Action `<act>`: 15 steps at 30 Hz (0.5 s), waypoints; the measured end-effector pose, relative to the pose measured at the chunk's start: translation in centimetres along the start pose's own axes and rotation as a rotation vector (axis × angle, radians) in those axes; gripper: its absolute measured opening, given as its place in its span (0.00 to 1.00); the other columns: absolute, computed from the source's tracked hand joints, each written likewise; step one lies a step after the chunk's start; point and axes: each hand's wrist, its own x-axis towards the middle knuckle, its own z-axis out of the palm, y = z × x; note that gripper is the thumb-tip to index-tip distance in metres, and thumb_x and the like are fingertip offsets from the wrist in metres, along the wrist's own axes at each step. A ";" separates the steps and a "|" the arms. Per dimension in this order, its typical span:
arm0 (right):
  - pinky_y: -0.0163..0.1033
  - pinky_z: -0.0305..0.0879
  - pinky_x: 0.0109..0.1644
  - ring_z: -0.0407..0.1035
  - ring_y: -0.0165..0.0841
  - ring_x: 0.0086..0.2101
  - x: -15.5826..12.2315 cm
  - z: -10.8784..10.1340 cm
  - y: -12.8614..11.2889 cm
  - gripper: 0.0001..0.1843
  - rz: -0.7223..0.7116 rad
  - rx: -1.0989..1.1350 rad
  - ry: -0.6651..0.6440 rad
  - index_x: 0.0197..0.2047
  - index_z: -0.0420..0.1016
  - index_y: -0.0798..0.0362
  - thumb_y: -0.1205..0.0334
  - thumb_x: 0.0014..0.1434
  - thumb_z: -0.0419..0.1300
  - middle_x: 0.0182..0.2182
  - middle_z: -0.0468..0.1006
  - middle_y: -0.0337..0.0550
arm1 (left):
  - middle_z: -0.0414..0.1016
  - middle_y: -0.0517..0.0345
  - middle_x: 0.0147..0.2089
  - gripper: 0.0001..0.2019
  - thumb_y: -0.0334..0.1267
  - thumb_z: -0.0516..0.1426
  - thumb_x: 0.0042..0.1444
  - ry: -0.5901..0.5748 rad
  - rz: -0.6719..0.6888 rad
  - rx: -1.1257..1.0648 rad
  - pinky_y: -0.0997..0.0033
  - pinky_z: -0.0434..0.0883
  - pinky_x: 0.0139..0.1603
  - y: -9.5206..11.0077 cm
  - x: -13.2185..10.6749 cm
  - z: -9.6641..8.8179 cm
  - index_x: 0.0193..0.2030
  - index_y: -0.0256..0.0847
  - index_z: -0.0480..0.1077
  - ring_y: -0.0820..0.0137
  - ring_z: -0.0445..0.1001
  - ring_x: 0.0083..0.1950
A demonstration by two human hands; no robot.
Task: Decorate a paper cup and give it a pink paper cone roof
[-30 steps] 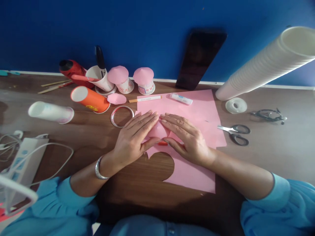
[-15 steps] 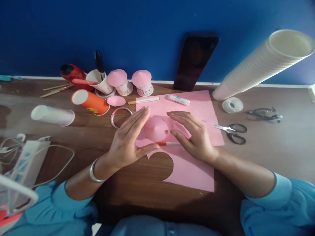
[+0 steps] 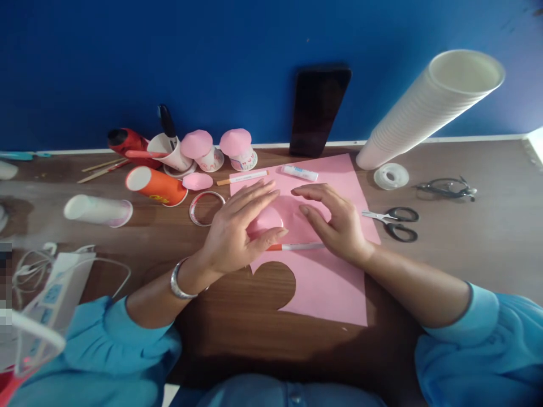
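Note:
My left hand (image 3: 237, 232) is over a pink paper cone (image 3: 268, 221), its fingers stretched above it and the thumb on the near side. It hides much of the cone, and I cannot tell whether it touches it. To the right, my right hand (image 3: 339, 226) hovers with curved fingers and the thumb apart, nothing held. Under both lies a pink paper sheet (image 3: 331, 288) with a round cut-out at its near left. A red-and-white marker (image 3: 297, 247) rests on the sheet just below the cone.
Behind are a glue stick (image 3: 299, 172), an orange marker (image 3: 242, 178), two small cups with pink cone tops (image 3: 236, 141) and a leaning phone (image 3: 319, 110). At right are scissors (image 3: 394, 220), clear tape (image 3: 391, 176) and a tall cup stack (image 3: 424, 113). An orange cup (image 3: 156, 186) lies left.
My left hand has moved right and over the cone, covering more of it. The fingers of my right hand are more curved and a little farther from the cone. The view has shifted slightly.

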 end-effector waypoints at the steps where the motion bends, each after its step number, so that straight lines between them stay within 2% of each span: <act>1: 0.51 0.76 0.57 0.78 0.40 0.52 0.0 0.0 0.1 0.12 -0.002 0.004 -0.001 0.55 0.77 0.51 0.64 0.70 0.59 0.50 0.84 0.49 | 0.74 0.42 0.68 0.27 0.47 0.64 0.63 0.000 -0.006 -0.001 0.43 0.71 0.71 -0.2 -0.1 0.3 0.66 0.40 0.70 0.52 0.72 0.70; 7: 0.49 0.75 0.58 0.78 0.38 0.51 -0.1 0.1 0.1 0.11 0.002 0.016 -0.024 0.54 0.78 0.50 0.64 0.71 0.59 0.49 0.84 0.48 | 0.77 0.44 0.65 0.23 0.42 0.64 0.63 0.032 0.000 -0.046 0.45 0.73 0.69 -0.5 -0.4 1.5 0.64 0.41 0.71 0.55 0.74 0.68; 15: 0.47 0.76 0.57 0.78 0.38 0.50 0.0 0.2 0.3 0.10 -0.018 0.014 -0.053 0.52 0.78 0.53 0.66 0.70 0.59 0.48 0.84 0.49 | 0.81 0.46 0.60 0.17 0.36 0.63 0.63 0.077 -0.073 -0.187 0.53 0.74 0.67 -0.4 -0.5 1.9 0.59 0.39 0.75 0.59 0.77 0.64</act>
